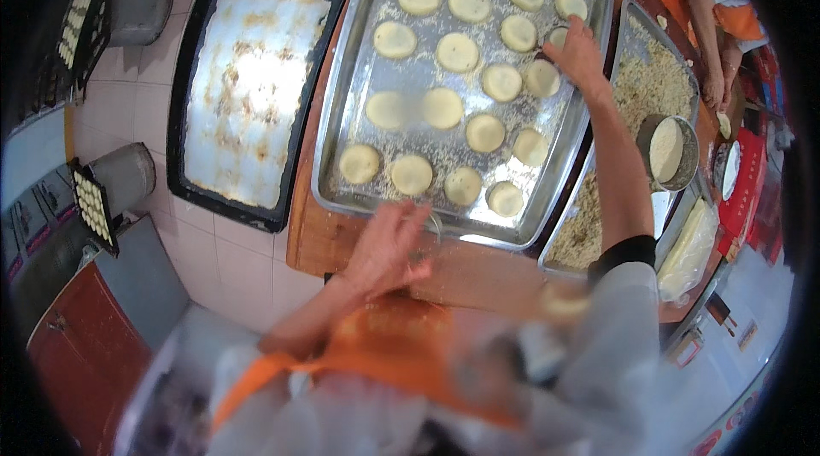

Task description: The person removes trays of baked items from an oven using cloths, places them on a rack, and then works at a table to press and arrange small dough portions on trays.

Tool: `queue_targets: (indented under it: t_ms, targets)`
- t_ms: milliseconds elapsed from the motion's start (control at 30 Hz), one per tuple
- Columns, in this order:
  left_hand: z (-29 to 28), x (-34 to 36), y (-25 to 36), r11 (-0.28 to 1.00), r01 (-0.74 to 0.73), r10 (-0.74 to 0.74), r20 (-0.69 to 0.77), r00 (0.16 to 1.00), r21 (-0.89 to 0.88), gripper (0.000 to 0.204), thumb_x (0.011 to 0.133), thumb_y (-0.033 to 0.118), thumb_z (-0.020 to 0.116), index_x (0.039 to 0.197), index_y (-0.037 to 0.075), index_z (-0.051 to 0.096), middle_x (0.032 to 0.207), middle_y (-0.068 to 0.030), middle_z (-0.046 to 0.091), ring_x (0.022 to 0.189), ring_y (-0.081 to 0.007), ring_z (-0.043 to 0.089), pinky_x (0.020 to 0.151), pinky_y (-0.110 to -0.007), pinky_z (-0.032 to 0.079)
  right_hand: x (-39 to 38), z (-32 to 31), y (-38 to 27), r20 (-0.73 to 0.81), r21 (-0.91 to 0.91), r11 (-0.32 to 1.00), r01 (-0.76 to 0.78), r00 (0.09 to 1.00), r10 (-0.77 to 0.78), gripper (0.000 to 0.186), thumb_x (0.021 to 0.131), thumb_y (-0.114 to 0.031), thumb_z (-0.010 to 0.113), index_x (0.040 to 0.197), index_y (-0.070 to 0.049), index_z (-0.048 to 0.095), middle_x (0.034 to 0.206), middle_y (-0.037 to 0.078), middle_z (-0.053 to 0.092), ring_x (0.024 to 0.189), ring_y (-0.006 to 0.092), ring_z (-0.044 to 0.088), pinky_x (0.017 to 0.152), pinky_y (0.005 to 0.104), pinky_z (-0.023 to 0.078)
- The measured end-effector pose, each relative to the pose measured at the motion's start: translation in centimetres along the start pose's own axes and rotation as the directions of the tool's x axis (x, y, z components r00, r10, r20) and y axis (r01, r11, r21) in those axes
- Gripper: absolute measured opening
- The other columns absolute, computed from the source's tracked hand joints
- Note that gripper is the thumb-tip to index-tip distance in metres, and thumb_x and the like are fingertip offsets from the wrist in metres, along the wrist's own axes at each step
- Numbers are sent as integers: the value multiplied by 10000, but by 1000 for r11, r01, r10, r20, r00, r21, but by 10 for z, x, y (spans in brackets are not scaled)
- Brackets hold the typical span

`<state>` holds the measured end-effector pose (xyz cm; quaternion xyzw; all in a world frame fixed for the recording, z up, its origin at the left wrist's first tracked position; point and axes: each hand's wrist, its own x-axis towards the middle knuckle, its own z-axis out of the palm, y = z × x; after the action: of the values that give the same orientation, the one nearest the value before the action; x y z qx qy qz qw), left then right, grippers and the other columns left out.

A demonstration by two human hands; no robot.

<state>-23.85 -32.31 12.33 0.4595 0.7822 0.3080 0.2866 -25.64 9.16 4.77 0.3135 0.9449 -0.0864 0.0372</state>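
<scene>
A large metal tray (342,157) holds several pale round dough cakes (458,52) on a scatter of crumbs. Over its right side reaches my right hand (582,56), thumb and fingers closed around the edge of one dough cake (557,37). Another dough cake (541,78) lies just below that hand. My left hand (389,244) is at the tray's near edge, beside a metal ring handle. Its fingers are spread, slightly blurred, and hold nothing that I can see.
A black-rimmed baking tray (181,114) lies to the left. On the right are trays of crumbs (658,80), a metal bowl (686,167) and a plastic-wrapped pack (690,247). A co-worker's hands (722,84) are at the far right. Trays of small pale pieces (92,207) stand far left.
</scene>
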Motion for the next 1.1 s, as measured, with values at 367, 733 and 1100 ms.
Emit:
queue_targets:
  t_ms: [367, 733, 1100]
  targets:
    - [72, -69, -29, 962, -35, 33, 12, 999, 272, 521, 684, 210, 675, 1152, 71, 496, 1113, -86, 502, 1020, -280, 499, 778, -400, 431, -214, -37, -47, 236, 846, 528, -77, 942, -240, 620, 719, -151, 684, 1250, -36, 384, 1164, 98, 490, 1050, 193, 501, 855, 319, 432]
    - [-21, 28, -88, 811, -92, 167, -79, 983, 578, 353, 787, 90, 493, 1127, -2, 491, 1078, -166, 526, 1007, -285, 498, 834, -358, 433, -357, 19, -154, 59, 385, 908, 168, 977, -205, 487, 753, -93, 653, 1189, -30, 447, 1132, 192, 494, 1043, 352, 474, 910, 423, 383]
    - [-42, -11, -110, 950, -308, 298, -141, 944, -58, 95, 714, -1, 554, 808, -8, 565, 800, -168, 541, 877, -331, 554, 717, -419, 463, -252, 64, -84, 214, 5, 984, 177, 961, -174, 487, 643, -76, 689, 1091, -26, 504, 942, 156, 496, 940, 322, 477, 853, 391, 378]
